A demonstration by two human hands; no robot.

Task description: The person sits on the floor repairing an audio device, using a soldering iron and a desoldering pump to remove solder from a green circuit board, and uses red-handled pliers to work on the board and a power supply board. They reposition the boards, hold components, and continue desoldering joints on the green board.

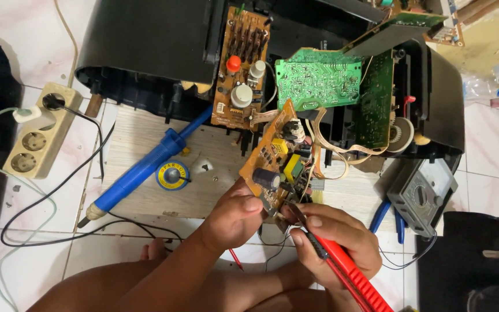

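Brown component-side circuit boards: two, one upright [242, 69], one tilted [278, 159]. Green solder-side boards: two [319, 81] [383, 101]. Blue plastic desoldering pump [145, 167]: one. Beige three-socket power strip [38, 138]: one. Grey analogue multimeter [423, 193]: one. Red-handled soldering iron [350, 274]: one.

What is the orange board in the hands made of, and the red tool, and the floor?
The orange board in the left hand looks like stiff matte laminate, thin and flat, with parts mounted on it. The red tool in the right hand seems glossy plastic, with a dark metal-looking tip. The floor looks like glazed white tile, shiny with grout lines.
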